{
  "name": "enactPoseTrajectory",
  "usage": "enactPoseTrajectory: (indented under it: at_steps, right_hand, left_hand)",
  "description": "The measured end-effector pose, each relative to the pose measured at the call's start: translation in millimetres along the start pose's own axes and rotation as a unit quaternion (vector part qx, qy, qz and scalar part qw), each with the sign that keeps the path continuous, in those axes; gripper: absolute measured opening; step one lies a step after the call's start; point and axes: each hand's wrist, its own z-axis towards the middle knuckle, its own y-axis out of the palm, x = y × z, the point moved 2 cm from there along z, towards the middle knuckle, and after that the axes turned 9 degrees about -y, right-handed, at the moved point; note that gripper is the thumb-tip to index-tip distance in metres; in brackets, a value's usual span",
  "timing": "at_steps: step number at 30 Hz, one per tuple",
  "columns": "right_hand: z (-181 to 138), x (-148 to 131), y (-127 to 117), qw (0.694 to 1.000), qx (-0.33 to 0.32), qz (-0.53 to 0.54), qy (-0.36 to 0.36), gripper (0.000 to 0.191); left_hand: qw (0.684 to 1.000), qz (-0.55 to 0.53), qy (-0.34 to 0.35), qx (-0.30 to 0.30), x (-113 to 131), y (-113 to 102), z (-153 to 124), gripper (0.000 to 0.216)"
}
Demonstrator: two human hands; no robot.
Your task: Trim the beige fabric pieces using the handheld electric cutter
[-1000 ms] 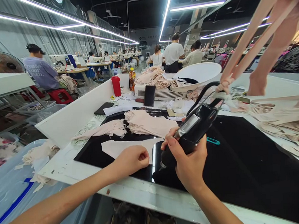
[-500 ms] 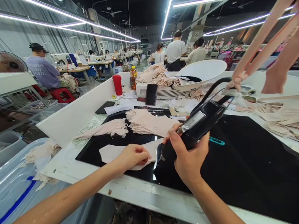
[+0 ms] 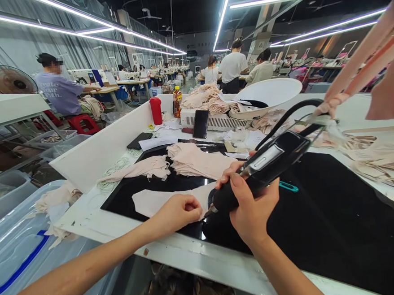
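A black corded hand tool with a narrow metal tip is in my right hand, fingers wrapped around its body. Its tip points down and left to the near edge of a flat pale pink fabric piece. My left hand is closed in a pinch at that edge, fingertips right beside the tip; the hand covers part of the fabric. Both hands are over a shiny black board. Just behind lies a stack of pale pink cut fabric, with a bunched fabric bundle on its left.
Pink fabric strips hold the tool's upper end from above. A teal thread snipper lies right of the tool. Farther back are a phone, a red cup and a bottle. Fabric strips lie at right; a plastic bin stands at left.
My left hand has shifted slightly right along the fabric's near edge. The tool has tilted lower, and its metal tip now shows beside my left fingertips.
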Motion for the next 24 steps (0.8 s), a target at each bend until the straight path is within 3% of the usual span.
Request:
enactPoseTrajectory:
  at_steps: [4,9,24]
  right_hand:
    - [-1,-6,-8,1.000,0.004,-0.026,0.006,0.042]
    - [-3,-16,-16,0.999,0.002,-0.040,0.011,0.043]
    - [-12,-12,-17,0.998,-0.010,-0.054,0.004,0.044]
  left_hand:
    - [0.992,0.097,0.081,0.017,4,2,-10,0.011]
    - [0.936,0.261,0.235,0.035,0,9,-13,0.017]
    - [0.844,0.429,0.316,0.060,-2,12,-23,0.023]
